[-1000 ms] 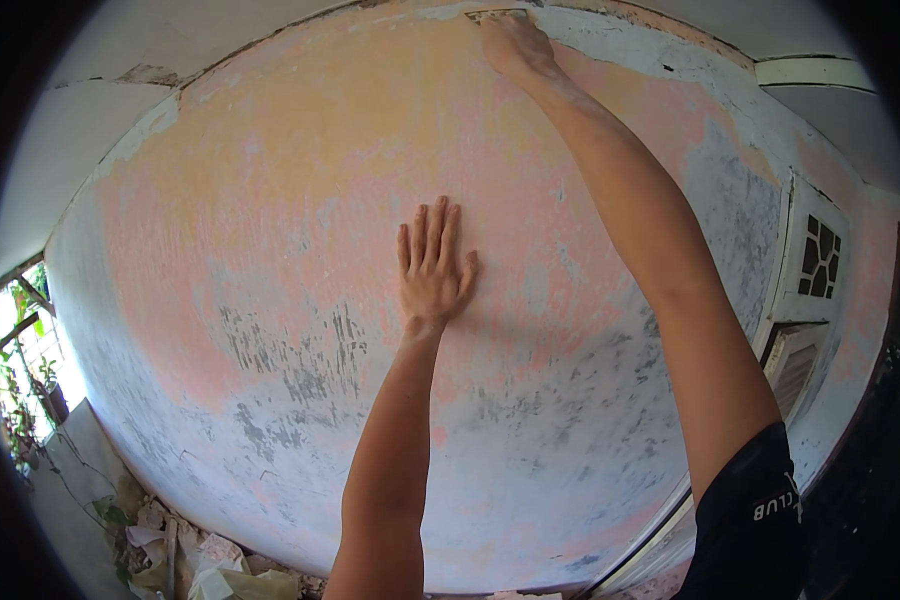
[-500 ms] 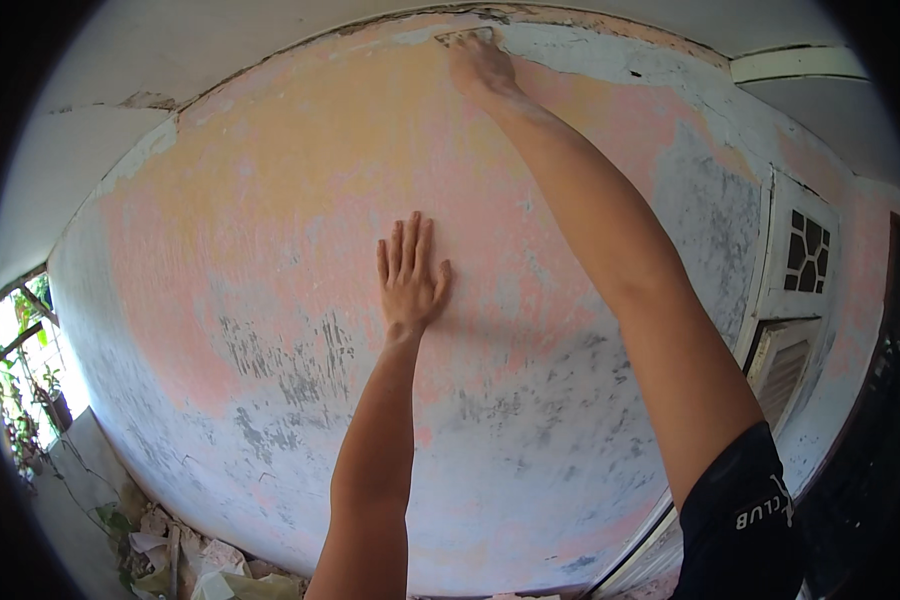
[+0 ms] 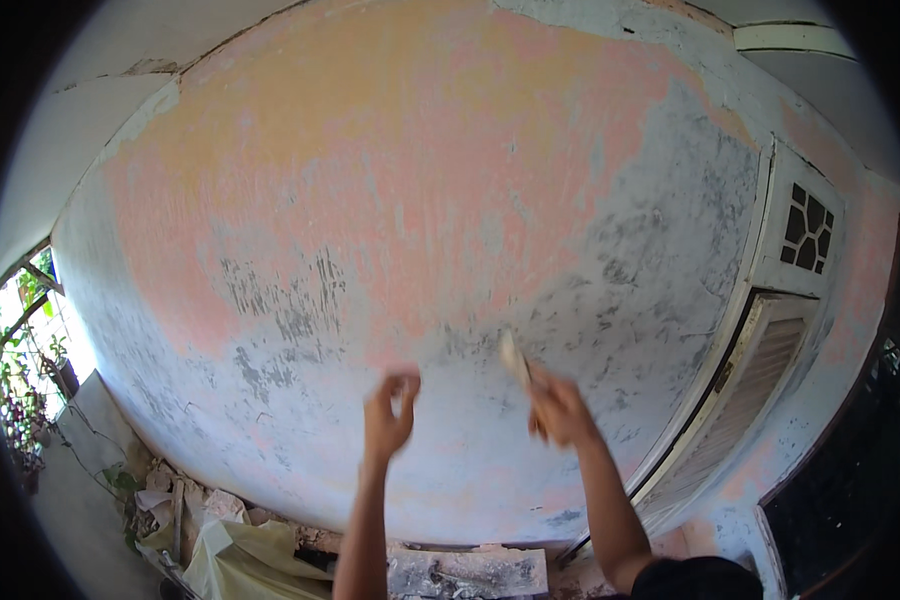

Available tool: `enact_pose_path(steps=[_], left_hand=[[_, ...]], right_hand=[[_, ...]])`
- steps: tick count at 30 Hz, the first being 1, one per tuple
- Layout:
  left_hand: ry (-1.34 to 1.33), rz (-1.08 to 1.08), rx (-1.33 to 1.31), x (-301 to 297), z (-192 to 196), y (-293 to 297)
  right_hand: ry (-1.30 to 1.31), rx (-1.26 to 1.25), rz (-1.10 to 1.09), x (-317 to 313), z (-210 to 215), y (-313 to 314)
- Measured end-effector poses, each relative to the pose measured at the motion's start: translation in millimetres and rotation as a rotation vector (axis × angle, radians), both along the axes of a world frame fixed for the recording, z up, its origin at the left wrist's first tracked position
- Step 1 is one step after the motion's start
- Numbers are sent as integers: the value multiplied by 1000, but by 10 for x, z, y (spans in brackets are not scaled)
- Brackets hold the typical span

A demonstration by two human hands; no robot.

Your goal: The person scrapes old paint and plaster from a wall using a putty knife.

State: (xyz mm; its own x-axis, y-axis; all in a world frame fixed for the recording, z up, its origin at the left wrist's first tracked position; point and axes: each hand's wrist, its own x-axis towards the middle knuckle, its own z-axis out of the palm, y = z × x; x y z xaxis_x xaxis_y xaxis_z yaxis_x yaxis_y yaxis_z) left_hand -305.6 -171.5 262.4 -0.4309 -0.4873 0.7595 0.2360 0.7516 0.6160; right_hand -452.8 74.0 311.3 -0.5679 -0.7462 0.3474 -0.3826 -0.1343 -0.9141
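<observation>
I face a worn wall (image 3: 420,200) with patchy pink, orange and pale blue paint and grey scraped spots. My right hand (image 3: 562,412) is low in front of the wall, shut on a scraper (image 3: 515,358) whose pale blade points up and left. It is blurred by motion. My left hand (image 3: 390,412) hangs beside it, off the wall, holding nothing, with its fingers loosely curled and a little apart.
A white louvred window frame (image 3: 740,420) with a patterned vent block (image 3: 808,225) above it stands at the right. Rubble, a yellowish sheet (image 3: 235,555) and debris lie along the wall's foot. An opening with green plants (image 3: 25,390) is at the left.
My right hand has come down from the top of the wall to low centre, the scraper now showing. My left hand has lifted off the wall and dropped lower.
</observation>
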Motion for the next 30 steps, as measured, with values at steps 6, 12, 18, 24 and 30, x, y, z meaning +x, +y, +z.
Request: enact_pose_path(steps=[6,12,18,24,30], left_hand=[[-437,-271,877,423,-2365,1121],[-343,-525,907,153,-2113,1788],[-154,-435,828,5,-1879,1875],[-154,-377,727,-1,-1913,2010],[-158,-373,726,-83,-2037,2167]], right_hand=[[-838,-19,116,325,-2275,756],[-658,-78,90,626,-2362,741],[-185,-10,15,550,-2388,763],[324,220,-395,216,-2682,1289],[-163,176,42,263,-2744,1441]])
